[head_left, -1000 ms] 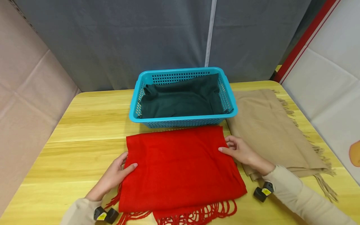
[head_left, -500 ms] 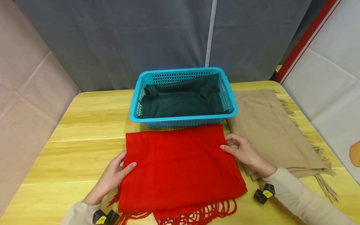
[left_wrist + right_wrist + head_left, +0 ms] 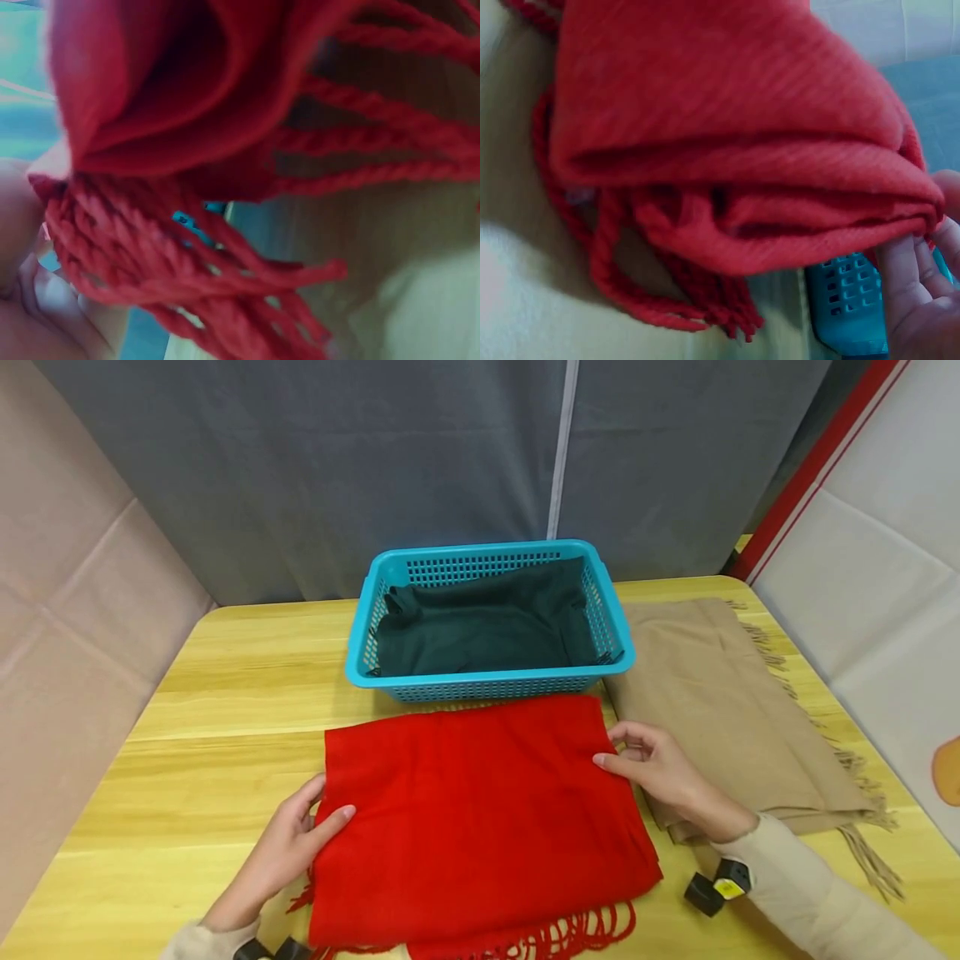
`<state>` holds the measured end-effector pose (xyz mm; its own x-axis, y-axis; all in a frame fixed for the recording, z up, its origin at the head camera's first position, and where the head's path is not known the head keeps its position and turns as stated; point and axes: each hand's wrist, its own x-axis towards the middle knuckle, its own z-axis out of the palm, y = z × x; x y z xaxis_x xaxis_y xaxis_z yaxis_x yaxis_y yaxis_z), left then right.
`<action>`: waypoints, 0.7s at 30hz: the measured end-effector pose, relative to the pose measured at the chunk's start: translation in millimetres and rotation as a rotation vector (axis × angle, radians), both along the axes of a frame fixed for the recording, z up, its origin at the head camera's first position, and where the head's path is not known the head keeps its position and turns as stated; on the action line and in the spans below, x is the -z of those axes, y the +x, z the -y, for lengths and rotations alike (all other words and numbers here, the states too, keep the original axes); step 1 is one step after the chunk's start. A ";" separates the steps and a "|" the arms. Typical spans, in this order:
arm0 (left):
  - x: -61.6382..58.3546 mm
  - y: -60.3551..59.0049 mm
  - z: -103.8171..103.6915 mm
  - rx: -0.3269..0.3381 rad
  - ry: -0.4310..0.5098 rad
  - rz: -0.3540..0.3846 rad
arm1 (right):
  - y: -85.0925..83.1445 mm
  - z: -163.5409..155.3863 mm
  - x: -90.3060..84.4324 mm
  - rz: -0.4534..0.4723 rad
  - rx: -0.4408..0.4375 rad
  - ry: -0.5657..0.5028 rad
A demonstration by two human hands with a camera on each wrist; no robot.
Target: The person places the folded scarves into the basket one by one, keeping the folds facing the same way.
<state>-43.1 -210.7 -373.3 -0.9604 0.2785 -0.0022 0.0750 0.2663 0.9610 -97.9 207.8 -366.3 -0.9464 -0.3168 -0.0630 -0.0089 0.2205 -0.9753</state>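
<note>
Two hands, left hand (image 3: 288, 843) and right hand (image 3: 660, 768), pinching red scarf (image 3: 480, 810); wrist tags' yellow labels seemingly unreadable.

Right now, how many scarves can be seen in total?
3. The red scarf lies at the table's front, the beige scarf to its right, and the dark green scarf inside the blue basket. More could hide beneath it.

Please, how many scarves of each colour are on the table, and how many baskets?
Red scarf: 1
Beige scarf: 1
Dark green scarf, lying in the basket: 1
Blue basket: 1
Total: 4
</note>
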 end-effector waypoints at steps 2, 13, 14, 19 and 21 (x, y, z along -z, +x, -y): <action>-0.9 1.6 0.6 -0.002 -0.003 -0.033 | 1.7 -0.8 -1.3 0.006 -0.004 -0.001; -8.0 15.7 2.7 -0.100 -0.121 -0.163 | 11.1 -3.2 -10.8 -0.066 -0.036 -0.073; -9.9 17.0 3.1 -0.107 -0.124 -0.163 | 11.9 -3.3 -12.5 -0.080 -0.040 -0.081; -21.1 23.2 3.8 -0.142 -0.115 -0.149 | 15.1 -3.4 -21.7 -0.151 -0.049 -0.089; -24.4 24.8 4.1 -0.140 -0.079 -0.142 | 15.9 -2.9 -25.3 -0.186 -0.049 -0.077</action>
<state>-18.3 -214.8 -349.0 -0.9820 0.1465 0.1189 0.1646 0.3580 0.9191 -82.0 210.7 -341.1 -0.9229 -0.3598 0.1373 -0.1988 0.1400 -0.9700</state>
